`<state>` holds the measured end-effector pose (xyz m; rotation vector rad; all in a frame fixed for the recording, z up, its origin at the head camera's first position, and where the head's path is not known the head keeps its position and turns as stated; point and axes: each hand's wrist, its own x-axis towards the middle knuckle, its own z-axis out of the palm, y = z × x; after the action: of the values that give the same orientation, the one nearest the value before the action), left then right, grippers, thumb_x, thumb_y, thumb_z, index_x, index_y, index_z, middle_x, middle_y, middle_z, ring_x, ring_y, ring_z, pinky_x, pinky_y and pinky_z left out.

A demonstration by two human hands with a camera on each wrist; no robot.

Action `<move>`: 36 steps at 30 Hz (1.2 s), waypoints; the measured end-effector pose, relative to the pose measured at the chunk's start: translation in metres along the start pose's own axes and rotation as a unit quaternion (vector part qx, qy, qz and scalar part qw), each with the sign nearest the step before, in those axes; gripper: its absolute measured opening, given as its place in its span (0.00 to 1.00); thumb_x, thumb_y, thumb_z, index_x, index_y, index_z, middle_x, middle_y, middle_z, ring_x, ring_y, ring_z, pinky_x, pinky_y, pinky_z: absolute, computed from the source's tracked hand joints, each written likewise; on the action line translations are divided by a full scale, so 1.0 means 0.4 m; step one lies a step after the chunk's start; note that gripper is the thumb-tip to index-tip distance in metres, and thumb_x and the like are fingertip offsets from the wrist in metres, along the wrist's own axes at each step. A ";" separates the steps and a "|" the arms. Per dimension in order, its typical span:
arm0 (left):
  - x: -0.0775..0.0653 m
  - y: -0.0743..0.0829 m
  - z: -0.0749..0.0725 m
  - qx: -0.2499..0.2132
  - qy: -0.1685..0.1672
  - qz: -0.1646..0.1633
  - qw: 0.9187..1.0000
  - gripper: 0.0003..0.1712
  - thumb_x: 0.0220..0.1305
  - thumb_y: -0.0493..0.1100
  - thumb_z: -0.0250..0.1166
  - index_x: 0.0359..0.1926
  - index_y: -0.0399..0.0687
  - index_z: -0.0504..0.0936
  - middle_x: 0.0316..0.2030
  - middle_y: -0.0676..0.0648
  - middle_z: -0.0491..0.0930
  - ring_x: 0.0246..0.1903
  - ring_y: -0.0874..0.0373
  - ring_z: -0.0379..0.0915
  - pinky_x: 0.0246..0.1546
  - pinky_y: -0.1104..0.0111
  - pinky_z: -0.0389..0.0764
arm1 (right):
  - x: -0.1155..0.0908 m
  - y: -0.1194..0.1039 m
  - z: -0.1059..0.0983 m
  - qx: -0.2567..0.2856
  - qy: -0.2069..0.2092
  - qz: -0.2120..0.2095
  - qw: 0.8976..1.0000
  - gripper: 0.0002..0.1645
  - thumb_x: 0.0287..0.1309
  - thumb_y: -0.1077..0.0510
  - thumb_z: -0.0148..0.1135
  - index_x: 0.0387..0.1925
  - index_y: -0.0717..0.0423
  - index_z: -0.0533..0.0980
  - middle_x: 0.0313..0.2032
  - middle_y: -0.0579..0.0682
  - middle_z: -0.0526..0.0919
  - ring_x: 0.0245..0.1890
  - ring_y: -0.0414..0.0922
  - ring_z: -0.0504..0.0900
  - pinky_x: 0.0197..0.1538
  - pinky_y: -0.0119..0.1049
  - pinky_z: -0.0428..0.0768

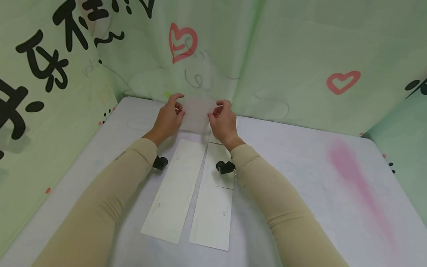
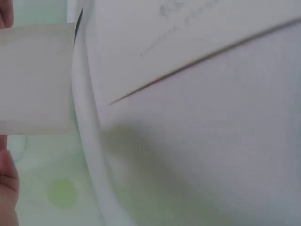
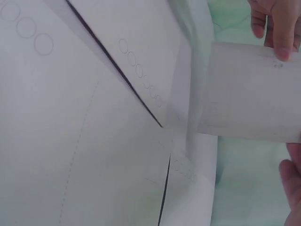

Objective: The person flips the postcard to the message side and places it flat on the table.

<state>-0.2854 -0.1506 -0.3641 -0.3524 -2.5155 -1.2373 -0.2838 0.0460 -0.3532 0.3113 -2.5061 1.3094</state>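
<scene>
A white paper card is held up between both hands near the far edge of the table. My left hand pinches its left side between thumb and fingers. The opposite side is pinched by my right hand. Faint small print shows on the card in the right wrist view. Below the hands lie two long rows of white paper on the table, a left strip and a right strip. Dark seams cross the right one. A narrow gap separates the two rows.
The white-covered table ends at a pale green curtain with red hearts and black lettering. A pink stain marks the table's right side. Black wrist cameras hang under both sleeves.
</scene>
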 end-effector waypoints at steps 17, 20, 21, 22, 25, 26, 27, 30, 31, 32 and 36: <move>-0.003 -0.007 0.010 0.028 -0.004 0.035 0.999 0.17 0.68 0.30 0.61 0.57 0.32 0.81 0.60 0.37 0.77 0.48 0.46 0.80 0.49 0.59 0.79 | -0.021 0.034 0.010 -0.067 -0.059 -0.030 0.996 0.24 0.70 0.59 0.59 0.63 0.67 0.72 0.61 0.59 0.73 0.54 0.49 0.79 0.55 0.37 0.78; -0.004 -0.004 0.011 0.044 -0.048 0.018 0.998 0.24 0.68 0.32 0.62 0.65 0.34 0.75 0.67 0.38 0.70 0.48 0.45 0.79 0.51 0.58 0.77 | -0.025 0.041 0.016 -0.075 -0.076 -0.033 0.994 0.29 0.69 0.60 0.61 0.66 0.70 0.69 0.66 0.60 0.68 0.55 0.51 0.77 0.57 0.38 0.77; -0.005 -0.003 0.012 0.050 -0.063 0.011 0.997 0.27 0.68 0.32 0.62 0.67 0.34 0.73 0.69 0.38 0.68 0.50 0.45 0.78 0.52 0.58 0.77 | -0.027 0.042 0.018 -0.082 -0.084 -0.035 0.992 0.30 0.68 0.59 0.62 0.66 0.70 0.68 0.68 0.61 0.66 0.56 0.51 0.77 0.59 0.39 0.76; -0.004 -0.003 0.013 0.059 -0.080 0.002 0.995 0.29 0.68 0.33 0.62 0.69 0.35 0.70 0.71 0.38 0.65 0.55 0.44 0.76 0.56 0.57 0.75 | -0.028 0.043 0.019 -0.090 -0.092 -0.037 0.991 0.32 0.68 0.58 0.63 0.67 0.71 0.67 0.69 0.62 0.65 0.57 0.52 0.76 0.61 0.41 0.74; -0.004 -0.004 0.016 0.093 -0.131 -0.027 0.987 0.34 0.69 0.36 0.63 0.73 0.37 0.64 0.75 0.40 0.56 0.65 0.40 0.65 0.64 0.54 0.67 | -0.029 0.046 0.023 -0.125 -0.124 -0.040 0.984 0.37 0.66 0.55 0.66 0.68 0.71 0.66 0.71 0.63 0.62 0.63 0.54 0.72 0.68 0.43 0.66; -0.004 -0.005 0.018 0.107 -0.146 -0.036 0.983 0.35 0.69 0.37 0.63 0.74 0.39 0.63 0.76 0.40 0.54 0.67 0.38 0.60 0.66 0.52 0.64 | -0.029 0.046 0.025 -0.137 -0.134 -0.041 0.981 0.37 0.66 0.55 0.66 0.68 0.71 0.65 0.72 0.64 0.61 0.66 0.55 0.70 0.70 0.43 0.63; -0.003 -0.006 0.021 0.122 -0.160 -0.042 0.979 0.36 0.70 0.39 0.63 0.75 0.40 0.61 0.77 0.41 0.52 0.69 0.37 0.57 0.67 0.50 0.61 | -0.028 0.047 0.026 -0.148 -0.143 -0.040 0.978 0.38 0.66 0.55 0.66 0.69 0.71 0.65 0.72 0.65 0.60 0.68 0.56 0.67 0.71 0.44 0.61; -0.003 -0.007 0.027 0.165 -0.185 -0.053 0.967 0.38 0.69 0.43 0.64 0.76 0.43 0.61 0.77 0.43 0.50 0.67 0.34 0.55 0.63 0.44 0.61 | -0.027 0.049 0.031 -0.176 -0.173 -0.027 0.969 0.38 0.66 0.55 0.64 0.70 0.70 0.63 0.73 0.66 0.59 0.73 0.57 0.59 0.73 0.43 0.56; -0.002 -0.008 0.029 0.175 -0.191 -0.057 0.964 0.38 0.68 0.43 0.64 0.76 0.44 0.61 0.77 0.44 0.50 0.67 0.34 0.55 0.62 0.42 0.61 | -0.027 0.049 0.032 -0.183 -0.184 -0.019 0.966 0.39 0.66 0.55 0.64 0.71 0.70 0.62 0.73 0.65 0.58 0.74 0.57 0.56 0.73 0.43 0.54; -0.002 -0.008 0.032 0.183 -0.195 -0.061 0.962 0.39 0.68 0.44 0.65 0.76 0.45 0.61 0.77 0.44 0.50 0.67 0.35 0.55 0.61 0.42 0.61 | -0.027 0.051 0.034 -0.188 -0.192 -0.012 0.963 0.39 0.66 0.55 0.64 0.71 0.69 0.62 0.73 0.65 0.58 0.74 0.57 0.56 0.73 0.42 0.54; -0.006 -0.011 0.039 0.197 -0.213 -0.076 0.954 0.39 0.68 0.44 0.65 0.76 0.46 0.60 0.78 0.46 0.49 0.68 0.36 0.54 0.61 0.42 0.60 | -0.028 0.054 0.040 -0.202 -0.221 0.008 0.954 0.40 0.67 0.56 0.63 0.73 0.68 0.59 0.75 0.63 0.55 0.75 0.55 0.52 0.74 0.41 0.51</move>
<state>-0.2873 -0.1410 -0.3772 -0.3614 -3.1296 -0.7291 -0.2830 0.0457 -0.3823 0.5358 -3.0705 0.7554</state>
